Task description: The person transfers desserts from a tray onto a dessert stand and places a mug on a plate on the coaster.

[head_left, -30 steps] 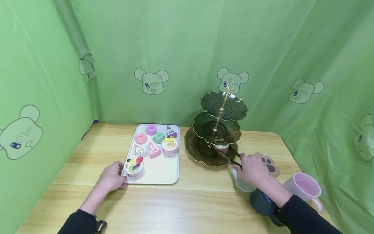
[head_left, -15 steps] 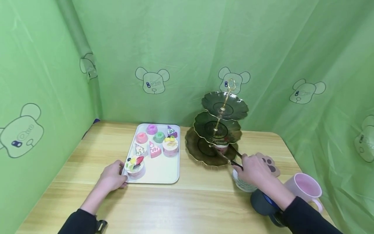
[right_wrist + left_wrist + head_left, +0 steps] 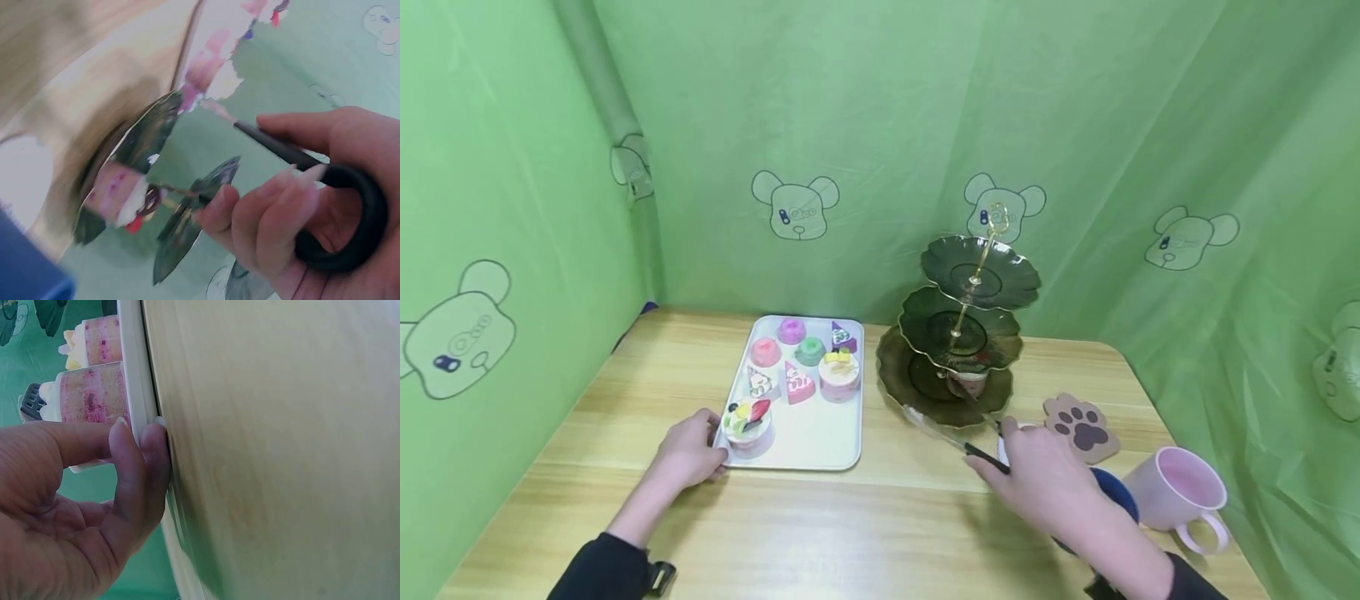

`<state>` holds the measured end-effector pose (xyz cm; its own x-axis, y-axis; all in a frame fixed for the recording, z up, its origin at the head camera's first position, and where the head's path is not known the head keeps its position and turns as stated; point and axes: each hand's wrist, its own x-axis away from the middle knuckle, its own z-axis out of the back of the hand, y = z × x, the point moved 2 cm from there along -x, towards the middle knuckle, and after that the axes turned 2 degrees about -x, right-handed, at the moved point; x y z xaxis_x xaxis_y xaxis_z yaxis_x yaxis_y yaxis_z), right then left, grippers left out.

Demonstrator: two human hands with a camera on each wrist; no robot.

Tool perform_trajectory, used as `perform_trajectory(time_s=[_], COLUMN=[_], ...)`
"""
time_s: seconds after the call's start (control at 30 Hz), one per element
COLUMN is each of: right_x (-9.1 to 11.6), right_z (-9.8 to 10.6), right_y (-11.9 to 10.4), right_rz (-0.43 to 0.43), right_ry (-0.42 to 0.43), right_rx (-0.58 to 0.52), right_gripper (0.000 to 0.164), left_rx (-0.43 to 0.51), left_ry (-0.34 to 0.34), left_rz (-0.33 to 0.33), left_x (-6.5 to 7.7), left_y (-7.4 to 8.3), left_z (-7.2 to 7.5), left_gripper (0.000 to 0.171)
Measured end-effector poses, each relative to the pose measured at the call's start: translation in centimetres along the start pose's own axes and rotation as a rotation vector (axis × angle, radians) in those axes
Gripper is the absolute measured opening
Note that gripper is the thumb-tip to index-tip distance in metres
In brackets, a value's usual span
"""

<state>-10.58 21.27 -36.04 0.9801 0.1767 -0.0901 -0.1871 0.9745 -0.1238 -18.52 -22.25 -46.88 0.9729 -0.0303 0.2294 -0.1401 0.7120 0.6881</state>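
From my seat at the feeds, much of the right side is blocked: the right hand [image 3: 1051,479] and forearm hide most of a pale round thing [image 3: 1004,450] that I can't identify, and part of a blue cup [image 3: 1118,488], whose inside I see only in a sliver. That hand grasps black-handled tongs [image 3: 987,458], fingers curled round the handle; my right wrist view shows a loop but comes through blurred. The tongs' arms stand spread, one pale end near the front edge of the bottom plate [image 3: 895,367], the other arm reaching toward the dessert cup [image 3: 970,384]; I can't tell whether it touches. The dessert cup sits on that plate, lowest of the tiered stand [image 3: 951,260], its topping covered by the middle plate [image 3: 917,321], through which a red patch shows dimly.

The left hand [image 3: 688,450] pinches the white tray [image 3: 812,442] at its near left corner, which the fingers conceal; my left wrist view cuts off most of the tray. It holds a fruit-topped cup [image 3: 747,432] beside the left hand, a cream-topped cup [image 3: 838,383], three cake slices [image 3: 799,385] and three ring-shaped sweets [image 3: 766,353]. Near the blue cup, I see a pink mug [image 3: 1150,492] and a paw-shaped coaster [image 3: 1086,435]
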Motion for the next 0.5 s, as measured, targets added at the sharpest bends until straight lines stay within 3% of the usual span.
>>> perform_trajectory(time_s=[0.23,0.5], right_x=[-2.6,-6.0], right_z=[-2.3,-5.7], right_y=[-3.5,-6.7], right_rz=[0.045,0.099], right_ry=[0.017,0.071], right_rx=[-0.062,-0.100], right_gripper=[0.066,0.055], left_rx=[0.020,0.032], left_ry=[0.006,0.007], left_rz=[0.007,0.008], left_x=[0.1,0.1], left_y=[-0.4,-0.4], left_z=[-0.3,-0.1], left_gripper=[0.050,0.050])
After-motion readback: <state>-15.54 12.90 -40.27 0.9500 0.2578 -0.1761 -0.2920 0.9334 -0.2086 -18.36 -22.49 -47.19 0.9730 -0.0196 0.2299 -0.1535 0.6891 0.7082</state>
